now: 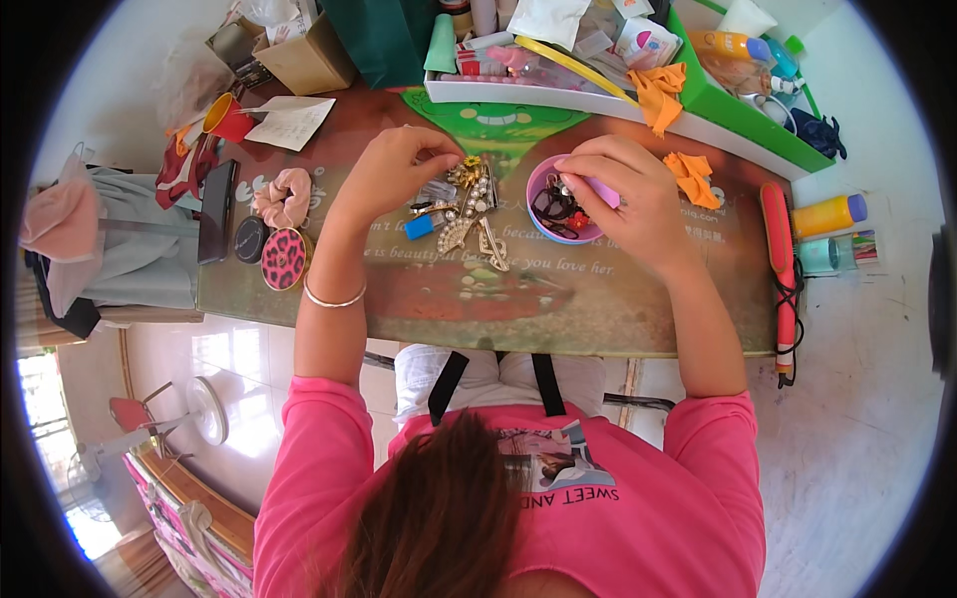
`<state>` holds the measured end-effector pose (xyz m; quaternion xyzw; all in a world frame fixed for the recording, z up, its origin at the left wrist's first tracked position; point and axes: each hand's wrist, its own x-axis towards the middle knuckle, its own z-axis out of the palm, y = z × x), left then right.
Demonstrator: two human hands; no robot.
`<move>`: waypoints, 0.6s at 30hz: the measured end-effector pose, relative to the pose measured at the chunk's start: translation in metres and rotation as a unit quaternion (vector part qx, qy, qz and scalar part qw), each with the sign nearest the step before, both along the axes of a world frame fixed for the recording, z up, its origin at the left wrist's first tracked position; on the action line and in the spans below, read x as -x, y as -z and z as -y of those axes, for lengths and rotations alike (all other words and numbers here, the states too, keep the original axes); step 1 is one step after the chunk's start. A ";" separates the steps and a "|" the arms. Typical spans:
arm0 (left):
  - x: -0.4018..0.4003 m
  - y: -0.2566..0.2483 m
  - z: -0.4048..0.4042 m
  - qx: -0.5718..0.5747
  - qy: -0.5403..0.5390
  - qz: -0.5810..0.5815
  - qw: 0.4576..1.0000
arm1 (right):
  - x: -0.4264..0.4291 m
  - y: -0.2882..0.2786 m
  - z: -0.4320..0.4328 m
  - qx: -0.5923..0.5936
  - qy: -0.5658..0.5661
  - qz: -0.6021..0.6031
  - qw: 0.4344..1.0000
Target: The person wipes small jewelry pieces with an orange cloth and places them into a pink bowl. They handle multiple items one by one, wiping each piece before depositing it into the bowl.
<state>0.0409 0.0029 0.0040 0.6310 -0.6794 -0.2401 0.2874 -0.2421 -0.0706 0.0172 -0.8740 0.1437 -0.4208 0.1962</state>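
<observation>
My left hand (407, 164) is at the upper left edge of a pile of hair clips and ornaments, its fingers bent and fingertips close together beside a yellow flower ornament (471, 170). A pearl-set fan-shaped ornament (454, 236), a gold-coloured clip (493, 245) and a small blue-capped item (424, 225) lie at the pile's near side. My right hand (632, 202) reaches over a round pink-and-blue bowl (535, 179), fingertips inside its rim. Dark hair ties (552, 209) and a red flower-shaped piece (578, 220) lie in the bowl. Whether either hand pinches something small is hidden.
Left on the desk (419, 314) are a pink scrunchie (285, 198), a leopard-print round case (285, 259), a dark round case (251, 239) and a phone (217, 213). A corded red hair-styling tool (780, 269) lies along the right edge. A filled white box (508, 93) stands behind.
</observation>
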 end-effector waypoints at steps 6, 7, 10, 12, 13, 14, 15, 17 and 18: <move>0.008 -0.012 0.000 -0.076 -0.019 -0.028 0.997 | 0.001 0.001 0.000 -0.001 -0.004 -0.004 1.000; 0.012 -0.016 0.000 -0.079 -0.035 -0.025 0.996 | 0.002 0.002 0.001 0.002 -0.003 -0.006 1.000; 0.034 -0.014 -0.004 0.023 -0.023 -0.301 0.953 | -0.001 -0.005 -0.006 -0.002 0.007 0.004 1.000; 0.055 -0.013 -0.008 0.042 0.037 -0.339 0.939 | -0.004 -0.004 -0.014 -0.023 -0.015 -0.005 1.000; 0.065 -0.011 -0.011 0.050 0.067 -0.357 0.930 | -0.005 -0.002 -0.017 -0.035 -0.026 -0.010 0.999; 0.073 -0.014 -0.014 0.029 0.070 -0.376 0.923 | -0.008 0.001 -0.014 0.029 -0.040 0.014 0.999; 0.073 -0.015 -0.014 0.018 0.068 -0.401 0.913 | -0.008 0.001 -0.013 0.033 -0.032 0.008 0.999; 0.069 -0.015 -0.013 -0.003 0.063 -0.450 0.891 | -0.004 0.000 -0.011 0.040 -0.016 -0.004 0.999; 0.062 -0.009 -0.010 0.022 0.025 -0.419 0.908 | 0.000 -0.003 -0.009 0.018 -0.020 -0.017 1.000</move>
